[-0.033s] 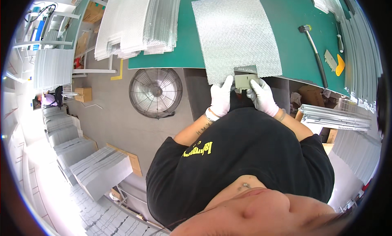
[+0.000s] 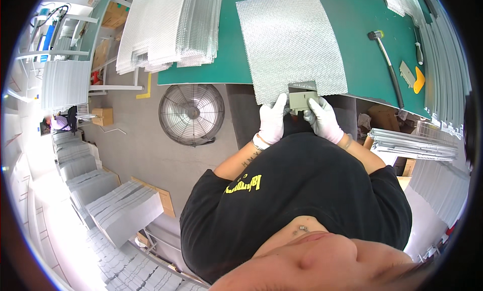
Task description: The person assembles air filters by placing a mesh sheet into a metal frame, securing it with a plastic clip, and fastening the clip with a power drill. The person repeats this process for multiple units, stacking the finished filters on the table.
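A silvery wire mesh sheet point(image 2: 292, 44) lies on the green tabletop point(image 2: 231, 74), its near edge reaching past the table's edge. That near edge has a rectangular notch, and a small grey-green rectangular plate point(image 2: 303, 101) sits at its mouth. White gloves cover both hands. My left hand point(image 2: 271, 121) is closed at the mesh corner, thumb on top beside the plate's left end. With the thumb over its right end, my right hand point(image 2: 324, 121) pinches the plate. The fingers beneath are partly hidden.
Stacked mesh sheets point(image 2: 171, 29) lie at the table's left. On the right are a hammer point(image 2: 387, 64), a yellow-orange curved piece point(image 2: 419, 80), a screwdriver point(image 2: 418, 52) and grey metal strips point(image 2: 445, 64). A round floor fan point(image 2: 191, 115) stands left of me.
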`<state>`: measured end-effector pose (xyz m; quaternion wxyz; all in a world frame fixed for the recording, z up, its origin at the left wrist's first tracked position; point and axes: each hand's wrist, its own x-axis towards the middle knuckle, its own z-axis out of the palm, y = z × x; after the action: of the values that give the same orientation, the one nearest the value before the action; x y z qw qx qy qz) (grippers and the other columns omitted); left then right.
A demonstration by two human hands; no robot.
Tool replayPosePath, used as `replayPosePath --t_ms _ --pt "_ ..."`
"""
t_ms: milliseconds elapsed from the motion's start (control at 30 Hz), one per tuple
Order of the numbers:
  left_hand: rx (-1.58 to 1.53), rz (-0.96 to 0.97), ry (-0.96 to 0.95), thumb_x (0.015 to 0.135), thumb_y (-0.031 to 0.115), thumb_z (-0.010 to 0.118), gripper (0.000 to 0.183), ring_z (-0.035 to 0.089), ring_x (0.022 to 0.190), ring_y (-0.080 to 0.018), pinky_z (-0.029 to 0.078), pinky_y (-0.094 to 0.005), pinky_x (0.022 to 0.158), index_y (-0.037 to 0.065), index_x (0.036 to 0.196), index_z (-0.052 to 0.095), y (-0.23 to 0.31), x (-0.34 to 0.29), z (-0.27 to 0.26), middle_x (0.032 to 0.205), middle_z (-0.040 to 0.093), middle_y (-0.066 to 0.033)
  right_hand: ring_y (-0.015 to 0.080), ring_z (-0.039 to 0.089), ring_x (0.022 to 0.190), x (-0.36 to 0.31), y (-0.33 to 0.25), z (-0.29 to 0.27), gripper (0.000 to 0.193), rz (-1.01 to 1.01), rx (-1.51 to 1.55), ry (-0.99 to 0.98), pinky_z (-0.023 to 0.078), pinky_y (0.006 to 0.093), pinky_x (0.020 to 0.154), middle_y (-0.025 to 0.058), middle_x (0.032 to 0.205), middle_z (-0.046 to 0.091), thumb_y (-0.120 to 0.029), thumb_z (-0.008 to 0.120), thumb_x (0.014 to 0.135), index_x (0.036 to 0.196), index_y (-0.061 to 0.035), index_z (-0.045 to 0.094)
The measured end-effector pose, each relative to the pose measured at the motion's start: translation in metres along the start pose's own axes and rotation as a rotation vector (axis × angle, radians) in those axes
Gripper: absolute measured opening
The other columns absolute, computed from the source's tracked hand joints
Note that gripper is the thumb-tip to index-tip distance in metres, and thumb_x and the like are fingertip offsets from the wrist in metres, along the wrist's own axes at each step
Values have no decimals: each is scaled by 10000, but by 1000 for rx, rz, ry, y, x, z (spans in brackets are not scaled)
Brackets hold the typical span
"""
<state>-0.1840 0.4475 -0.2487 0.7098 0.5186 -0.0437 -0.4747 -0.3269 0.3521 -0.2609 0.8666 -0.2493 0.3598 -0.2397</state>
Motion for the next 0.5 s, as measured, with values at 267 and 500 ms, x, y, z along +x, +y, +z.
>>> replayPosePath --t_ms 267,500 --pt "180 42 -11 996 262 659 322 671 849 -139 532 -290 768 -41 1101 682 7 -9 5 986 723 -92 89 602 644 -4 -7 6 267 -125 -383 88 494 225 578 69 853 675 -207 685 976 1061 33 602" --pt "114 -145 -174 983 356 668 377 548 664 -68 435 -223 635 -17 1028 698 -10 2 5 781 661 -24 84 552 659 -5 -13 8 312 -185 -558 203 474 247 619 41 785 622 -293 666 984 1015 10 602"
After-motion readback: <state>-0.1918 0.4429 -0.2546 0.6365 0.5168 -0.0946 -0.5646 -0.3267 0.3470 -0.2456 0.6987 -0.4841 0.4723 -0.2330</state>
